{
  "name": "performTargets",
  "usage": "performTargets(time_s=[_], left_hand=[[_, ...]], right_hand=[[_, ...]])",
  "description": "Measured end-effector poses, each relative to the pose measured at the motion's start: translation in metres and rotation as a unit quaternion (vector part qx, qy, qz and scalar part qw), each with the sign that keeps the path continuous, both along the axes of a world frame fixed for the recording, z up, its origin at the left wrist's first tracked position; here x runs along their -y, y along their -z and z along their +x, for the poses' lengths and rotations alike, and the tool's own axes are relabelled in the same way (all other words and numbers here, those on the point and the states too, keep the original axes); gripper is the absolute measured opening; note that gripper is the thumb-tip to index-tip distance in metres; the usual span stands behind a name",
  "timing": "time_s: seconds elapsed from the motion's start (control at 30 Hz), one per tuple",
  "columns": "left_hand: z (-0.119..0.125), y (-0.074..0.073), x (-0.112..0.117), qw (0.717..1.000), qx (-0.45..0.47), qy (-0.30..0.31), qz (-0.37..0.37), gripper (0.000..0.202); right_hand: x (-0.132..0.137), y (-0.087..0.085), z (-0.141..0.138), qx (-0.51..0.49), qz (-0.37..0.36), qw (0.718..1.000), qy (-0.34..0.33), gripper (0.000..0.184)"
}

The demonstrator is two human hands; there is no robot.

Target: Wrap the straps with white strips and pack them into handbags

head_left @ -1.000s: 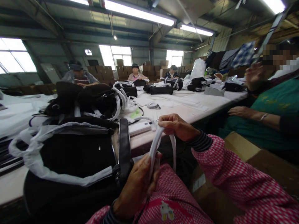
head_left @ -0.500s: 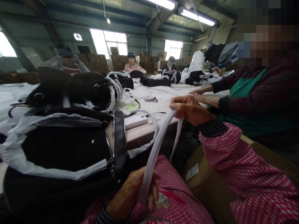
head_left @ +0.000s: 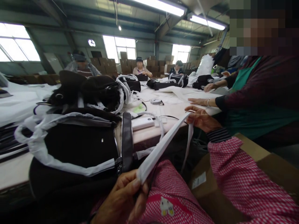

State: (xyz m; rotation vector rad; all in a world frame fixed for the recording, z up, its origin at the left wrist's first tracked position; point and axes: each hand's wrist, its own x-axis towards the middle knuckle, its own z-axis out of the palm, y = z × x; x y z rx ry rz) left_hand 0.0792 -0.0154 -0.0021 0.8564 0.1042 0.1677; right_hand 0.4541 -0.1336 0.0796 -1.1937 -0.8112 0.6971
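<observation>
A long strap wrapped in white paper (head_left: pixel 163 144) is stretched slantwise between my hands, above my lap. My left hand (head_left: pixel 123 196) pinches its lower end, low in the view. Higher up, by the table edge, my right hand (head_left: pixel 202 119) grips the strap between thumb and fingers, and a tail of it hangs below. The strap loops back to a black bag (head_left: pixel 79 147) lying on the table at left. That bag has another white-wrapped handle (head_left: pixel 70 169), a dark flat band (head_left: pixel 126 140) and a zipper along its side.
On the table (head_left: pixel 149 134) lie a white power bank (head_left: pixel 143 123) with a cable, a rolled tape (head_left: pixel 157 101) and more black bags (head_left: pixel 100 90). A co-worker (head_left: pixel 252 93) stands close at right, hands on white sheets. A cardboard box (head_left: pixel 210 183) sits below my right arm.
My left hand has moved up and slightly left, and my right hand slightly right, pulling the strap straighter. The view has shifted left. The co-worker's hands have moved apart on the sheets.
</observation>
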Motion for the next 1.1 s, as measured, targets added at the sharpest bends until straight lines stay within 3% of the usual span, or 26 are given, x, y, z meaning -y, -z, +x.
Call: performTargets(time_s=[0.1,0.2,0.27,0.33,0.4,0.47,0.57,0.6,0.67,0.73,0.83,1.0,1.1], left_hand=[[-0.005,-0.046,-0.009,0.997,0.075,-0.031,-0.017,0.02],[0.003,-0.102,-0.023,0.982,0.089,-0.163,0.035,0.015],[0.018,-0.129,-0.033,0.945,0.134,-0.287,0.08,0.019],[0.039,-0.141,-0.044,0.89,0.164,-0.405,0.133,0.023],[0.059,-0.136,-0.056,0.818,0.158,-0.506,0.224,0.023],[0.074,-0.119,-0.067,0.727,0.134,-0.544,0.397,0.023],[0.082,-0.087,-0.077,0.602,0.13,-0.436,0.656,0.027],[0.081,-0.078,-0.078,0.573,0.128,-0.386,0.712,0.031],[0.076,-0.067,-0.075,0.543,0.11,-0.285,0.782,0.036],[0.07,-0.064,-0.067,0.542,0.095,-0.19,0.813,0.038],[0.061,-0.067,-0.052,0.582,0.08,-0.096,0.803,0.033],[0.046,-0.074,-0.035,0.699,0.066,-0.046,0.711,0.026],[0.042,-0.072,-0.038,0.714,0.077,-0.033,0.695,0.023]], right_hand=[[-0.013,0.025,-0.015,-0.01,0.009,1.0,0.012,0.034],[-0.03,0.054,-0.05,0.025,-0.049,0.998,-0.036,0.038],[-0.037,0.072,-0.085,0.067,-0.09,0.988,-0.105,0.042],[-0.038,0.088,-0.122,0.067,-0.114,0.977,-0.166,0.046],[-0.033,0.097,-0.154,0.018,-0.128,0.97,-0.207,0.049],[-0.02,0.097,-0.176,0.0,-0.123,0.969,-0.216,0.049],[0.007,0.078,-0.184,0.019,-0.138,0.968,-0.207,0.049],[0.017,0.068,-0.18,0.028,-0.147,0.968,-0.199,0.048],[0.035,0.044,-0.17,0.044,-0.156,0.971,-0.175,0.046],[0.05,0.02,-0.157,0.078,-0.162,0.973,-0.142,0.042],[0.06,-0.01,-0.139,0.166,-0.169,0.969,-0.076,0.039],[0.049,-0.033,-0.118,0.244,-0.141,0.96,0.0,0.025],[0.041,-0.039,-0.115,0.255,-0.132,0.958,-0.002,0.019]])
